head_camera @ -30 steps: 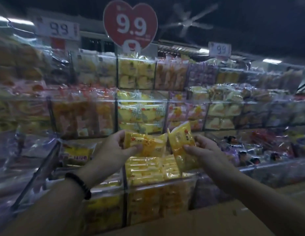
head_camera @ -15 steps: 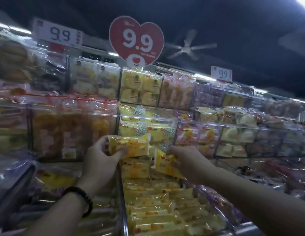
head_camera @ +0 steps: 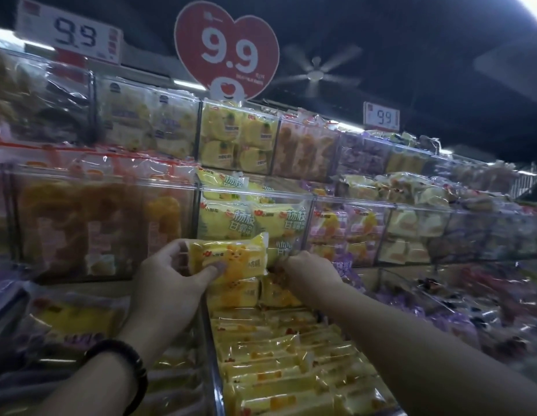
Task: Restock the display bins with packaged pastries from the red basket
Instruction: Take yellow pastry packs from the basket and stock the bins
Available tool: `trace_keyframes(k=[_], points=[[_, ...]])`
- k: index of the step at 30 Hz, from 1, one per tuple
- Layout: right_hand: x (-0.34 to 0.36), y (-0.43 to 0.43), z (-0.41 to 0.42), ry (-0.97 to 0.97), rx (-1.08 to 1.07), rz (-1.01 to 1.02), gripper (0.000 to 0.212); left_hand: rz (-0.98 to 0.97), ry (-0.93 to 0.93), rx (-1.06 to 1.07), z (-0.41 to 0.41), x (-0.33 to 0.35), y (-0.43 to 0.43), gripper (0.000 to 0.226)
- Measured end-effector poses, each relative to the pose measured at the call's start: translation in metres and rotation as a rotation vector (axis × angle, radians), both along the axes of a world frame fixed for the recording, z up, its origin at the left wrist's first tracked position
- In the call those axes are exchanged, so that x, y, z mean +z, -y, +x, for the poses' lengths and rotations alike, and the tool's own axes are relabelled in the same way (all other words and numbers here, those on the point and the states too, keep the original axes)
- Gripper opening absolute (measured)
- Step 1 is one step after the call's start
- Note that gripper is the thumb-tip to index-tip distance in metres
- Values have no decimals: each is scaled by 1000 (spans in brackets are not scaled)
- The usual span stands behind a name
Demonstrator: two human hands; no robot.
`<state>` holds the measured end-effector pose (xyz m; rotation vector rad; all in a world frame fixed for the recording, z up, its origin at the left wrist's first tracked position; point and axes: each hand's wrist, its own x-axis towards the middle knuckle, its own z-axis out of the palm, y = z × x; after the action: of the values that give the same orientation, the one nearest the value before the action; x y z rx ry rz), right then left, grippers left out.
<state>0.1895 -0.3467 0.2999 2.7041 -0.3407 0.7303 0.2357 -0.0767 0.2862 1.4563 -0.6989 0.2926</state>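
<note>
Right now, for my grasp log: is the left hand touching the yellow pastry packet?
Touching. In the head view the left hand grips the yellow pastry packet, thumb across its front, fingers behind its end.

One wide-angle head-worn view looks forward and slightly upward from close behind the left grip point(head_camera: 168, 274) and right grip point(head_camera: 310, 270), facing the display bins point(head_camera: 252, 192) just beyond them.

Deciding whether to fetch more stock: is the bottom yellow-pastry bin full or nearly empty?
Full, or close to it: yellow packets lie in packed rows across the bottom bin, front to back.
</note>
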Motion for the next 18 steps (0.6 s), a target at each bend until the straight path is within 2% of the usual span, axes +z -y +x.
trace_keyframes(k=[3,5,7,9,11,13,15,18], points=[[7,4,2,-29,-3,320,28,44,4,-14,-3,0,0,25],[23,-4,-13,64,77,481,20,66,8,-6,-4,0,-1,27],[40,-21,-36,246,261,726,17,107,-2,-8,-6,0,-2,29],[53,-40,-59,267,471,938,22,156,-15,-17,-8,0,-1,30],[56,-53,-70,120,537,847,31,177,-28,-25,-11,1,-1,32],[52,-61,-71,9,491,589,43,186,-41,-41,-14,1,-1,32],[51,-67,-71,-13,482,462,41,199,-45,-71,-16,1,-1,32],[51,-68,-70,23,462,444,31,217,-30,-122,-21,3,-3,39]])
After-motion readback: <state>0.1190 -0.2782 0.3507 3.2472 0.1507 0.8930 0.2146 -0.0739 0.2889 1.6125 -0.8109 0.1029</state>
